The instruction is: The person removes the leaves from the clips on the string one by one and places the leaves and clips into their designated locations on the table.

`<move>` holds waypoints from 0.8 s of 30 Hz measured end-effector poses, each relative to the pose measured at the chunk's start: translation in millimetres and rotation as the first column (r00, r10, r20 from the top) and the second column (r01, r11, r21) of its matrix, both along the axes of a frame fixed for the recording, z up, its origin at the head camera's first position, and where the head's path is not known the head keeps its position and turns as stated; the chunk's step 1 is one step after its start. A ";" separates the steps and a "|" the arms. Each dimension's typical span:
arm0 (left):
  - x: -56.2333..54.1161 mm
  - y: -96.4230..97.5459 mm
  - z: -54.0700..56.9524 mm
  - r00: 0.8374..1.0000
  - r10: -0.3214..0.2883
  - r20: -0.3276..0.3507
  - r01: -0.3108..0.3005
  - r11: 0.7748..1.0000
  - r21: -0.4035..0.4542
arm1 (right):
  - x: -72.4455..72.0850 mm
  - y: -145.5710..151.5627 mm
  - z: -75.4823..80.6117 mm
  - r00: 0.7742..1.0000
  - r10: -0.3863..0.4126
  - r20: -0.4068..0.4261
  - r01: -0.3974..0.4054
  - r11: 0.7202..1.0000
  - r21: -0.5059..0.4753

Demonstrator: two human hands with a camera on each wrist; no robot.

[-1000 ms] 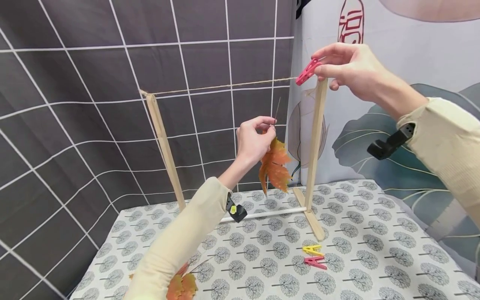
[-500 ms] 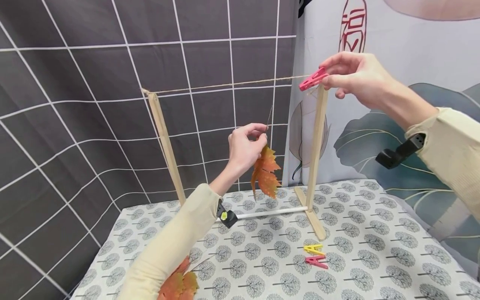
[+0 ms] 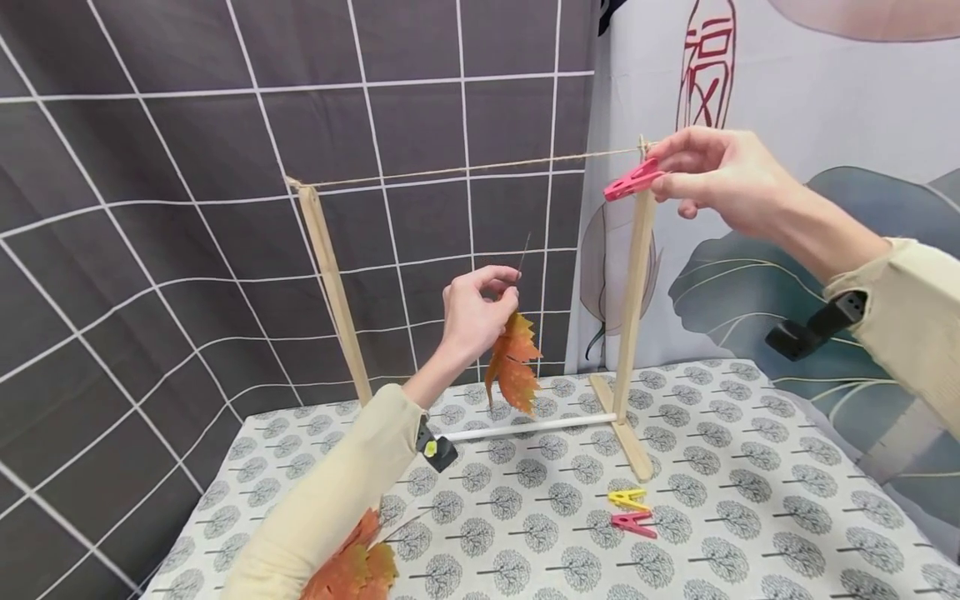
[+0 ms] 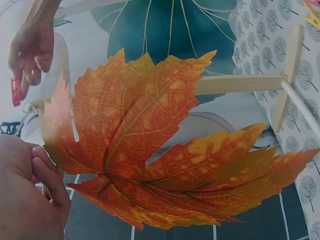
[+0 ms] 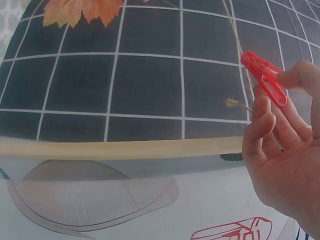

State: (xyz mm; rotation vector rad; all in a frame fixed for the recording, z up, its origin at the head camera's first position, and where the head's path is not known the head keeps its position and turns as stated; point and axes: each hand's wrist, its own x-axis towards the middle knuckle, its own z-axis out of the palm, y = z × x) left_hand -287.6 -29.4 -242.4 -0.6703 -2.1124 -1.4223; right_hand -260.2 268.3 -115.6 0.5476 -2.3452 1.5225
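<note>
My left hand pinches the thin stem of an orange maple leaf, which hangs below the fingers in front of the wooden stand. In the left wrist view the leaf spreads wide across the picture. Up at the right post's top, my right hand holds a red clothespin between thumb and fingers, its nose toward the left. The twine runs between the tops of the two posts, just above the clothespin in the head view. Whether the clothespin touches the twine I cannot tell.
Two wooden posts rise from the table, joined low by a white rod. On the tree-print tablecloth lie a yellow clothespin and another red clothespin. More orange leaves lie at the front left, partly behind my left sleeve.
My left hand has moved left and down with the leaf. The right hand has come down and slightly right, still holding the clothespin, which has tilted flatter.
</note>
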 end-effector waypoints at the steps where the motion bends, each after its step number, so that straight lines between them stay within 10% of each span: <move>1: 0.3 -1.8 -0.9 1.000 0.005 -0.002 -0.005 1.000 -0.008 | 0.7 0.7 -1.3 1.000 0.002 0.002 -0.002 1.000 0.001; 24: 12.1 -37.5 -23.8 0.999 0.046 -0.009 -0.047 0.997 -0.060 | 13.3 17.5 -34.9 1.000 0.014 0.010 -0.014 0.999 0.045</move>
